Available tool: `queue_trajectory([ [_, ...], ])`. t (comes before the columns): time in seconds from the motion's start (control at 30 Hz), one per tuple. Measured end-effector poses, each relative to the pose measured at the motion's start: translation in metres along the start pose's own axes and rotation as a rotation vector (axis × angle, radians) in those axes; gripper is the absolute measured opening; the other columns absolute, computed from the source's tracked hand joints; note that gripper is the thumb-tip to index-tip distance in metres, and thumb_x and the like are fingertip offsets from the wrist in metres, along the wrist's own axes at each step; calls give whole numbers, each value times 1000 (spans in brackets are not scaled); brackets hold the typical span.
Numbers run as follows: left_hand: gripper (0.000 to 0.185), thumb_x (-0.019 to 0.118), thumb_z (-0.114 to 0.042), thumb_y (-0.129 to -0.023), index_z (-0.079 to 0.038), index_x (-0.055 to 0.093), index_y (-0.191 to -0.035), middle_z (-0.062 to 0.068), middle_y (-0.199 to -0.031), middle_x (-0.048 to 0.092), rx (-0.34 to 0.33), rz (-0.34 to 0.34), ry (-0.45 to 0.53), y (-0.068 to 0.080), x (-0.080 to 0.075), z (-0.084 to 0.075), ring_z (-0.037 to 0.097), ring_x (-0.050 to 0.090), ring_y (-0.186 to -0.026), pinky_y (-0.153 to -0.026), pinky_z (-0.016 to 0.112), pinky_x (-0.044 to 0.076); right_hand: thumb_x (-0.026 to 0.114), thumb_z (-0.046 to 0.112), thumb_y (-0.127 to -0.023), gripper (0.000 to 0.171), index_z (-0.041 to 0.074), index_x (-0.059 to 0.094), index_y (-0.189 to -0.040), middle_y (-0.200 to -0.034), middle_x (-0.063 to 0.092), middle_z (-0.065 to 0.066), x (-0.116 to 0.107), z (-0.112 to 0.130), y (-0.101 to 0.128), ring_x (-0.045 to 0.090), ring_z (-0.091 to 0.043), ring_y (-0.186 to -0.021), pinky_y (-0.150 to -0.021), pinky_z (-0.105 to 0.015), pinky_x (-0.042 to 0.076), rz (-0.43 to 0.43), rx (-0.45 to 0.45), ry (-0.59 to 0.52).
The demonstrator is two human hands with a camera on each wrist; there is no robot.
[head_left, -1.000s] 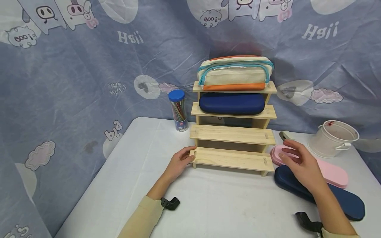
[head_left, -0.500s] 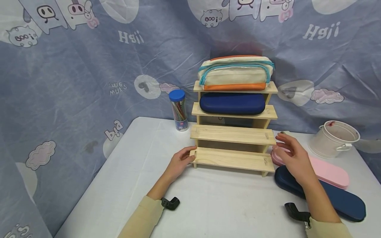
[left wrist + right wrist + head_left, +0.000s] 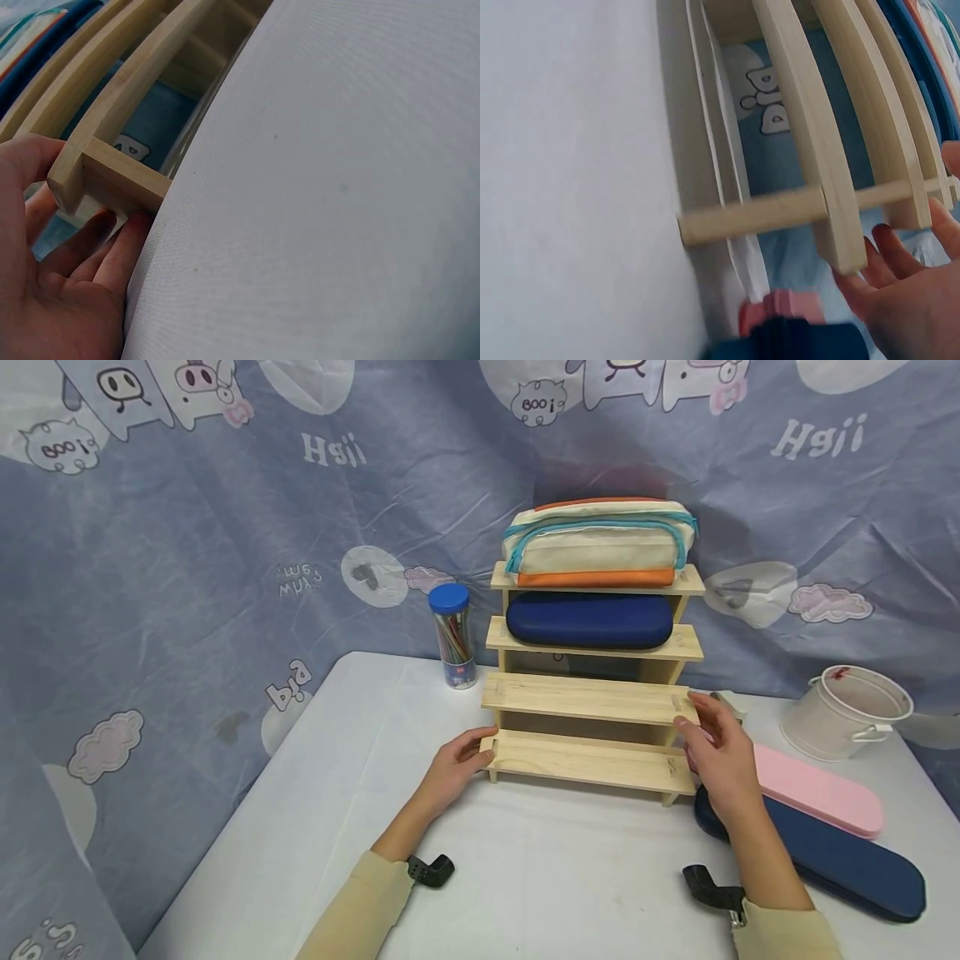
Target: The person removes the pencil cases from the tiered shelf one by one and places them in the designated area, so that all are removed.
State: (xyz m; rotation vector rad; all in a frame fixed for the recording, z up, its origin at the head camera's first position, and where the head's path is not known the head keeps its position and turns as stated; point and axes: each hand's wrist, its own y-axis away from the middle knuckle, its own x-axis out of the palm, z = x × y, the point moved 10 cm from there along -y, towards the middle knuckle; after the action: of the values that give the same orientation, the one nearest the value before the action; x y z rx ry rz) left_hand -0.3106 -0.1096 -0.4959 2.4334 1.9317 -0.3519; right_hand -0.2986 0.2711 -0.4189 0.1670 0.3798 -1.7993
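Note:
A stepped wooden shelf (image 3: pixel 585 697) stands mid-table. Its top step carries a cream and orange pouch (image 3: pixel 596 547), the second a navy case (image 3: pixel 588 620); the two lower steps are bare. My left hand (image 3: pixel 459 766) holds the left end of the bottom step; in the left wrist view the thumb lies on one side of the shelf's corner (image 3: pixel 112 176) and the fingers (image 3: pixel 112 255) on the other. My right hand (image 3: pixel 716 750) reaches the shelf's right end with spread, straight fingers (image 3: pixel 889 259) beside the plank tips (image 3: pixel 840 240).
A pink case (image 3: pixel 821 789) and a long navy case (image 3: pixel 832 860) lie on the white table (image 3: pixel 570 877) right of the shelf. A white bucket (image 3: pixel 847 714) stands at the far right. A blue-lidded tube of coloured pencils (image 3: pixel 452 637) stands left of the shelf.
My right hand has moved left from above the pink case to the shelf's right end. My left hand has stayed on the bottom step.

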Motion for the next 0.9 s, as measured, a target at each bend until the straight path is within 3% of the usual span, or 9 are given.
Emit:
queue_trajectory([
  [0.1, 37, 65, -32, -93, -28, 60, -129, -4, -133, 55, 5, 3, 5, 0, 0, -1, 15, 55, -118, -93, 32, 48, 61, 34, -95, 51, 24, 47, -143, -140, 46, -7, 2, -3, 1, 49, -13, -110, -70, -13, 46, -48, 22, -30],
  [0.27, 38, 64, -29, -94, -23, 58, -131, 0, -135, 53, 6, 11, 6, 0, 2, -3, 18, 54, -120, -94, 32, 47, 60, 33, -95, 45, 23, 53, -138, -141, 46, -1, 4, -7, 3, 46, -13, -118, -87, -10, 40, -115, 35, -53],
  [0.43, 39, 62, -24, -95, -18, 57, -134, 4, -137, 51, 3, 20, 20, 0, 2, -3, 20, 52, -121, -95, 33, 47, 60, 30, -96, 42, 22, 53, -137, -134, 50, -3, 11, -9, 6, 51, -12, -106, -79, -12, 41, -130, 24, -83],
  [0.63, 38, 63, -26, -95, -22, 58, -132, -1, -135, 53, 3, 17, 15, -1, 1, -2, 17, 54, -119, -93, 31, 48, 57, 33, -97, 44, 25, 49, -140, -133, 52, -4, 14, -7, 9, 52, -8, -106, -78, -13, 41, -132, 10, -40],
  [0.9, 38, 64, -28, -94, -23, 58, -132, -1, -135, 53, 19, 21, 27, -1, 2, -1, 18, 54, -120, -93, 32, 48, 52, 39, -99, 43, 31, 47, -140, -129, 56, -5, 11, -4, 13, 53, -14, -108, -81, -18, 40, -189, -51, 119],
])
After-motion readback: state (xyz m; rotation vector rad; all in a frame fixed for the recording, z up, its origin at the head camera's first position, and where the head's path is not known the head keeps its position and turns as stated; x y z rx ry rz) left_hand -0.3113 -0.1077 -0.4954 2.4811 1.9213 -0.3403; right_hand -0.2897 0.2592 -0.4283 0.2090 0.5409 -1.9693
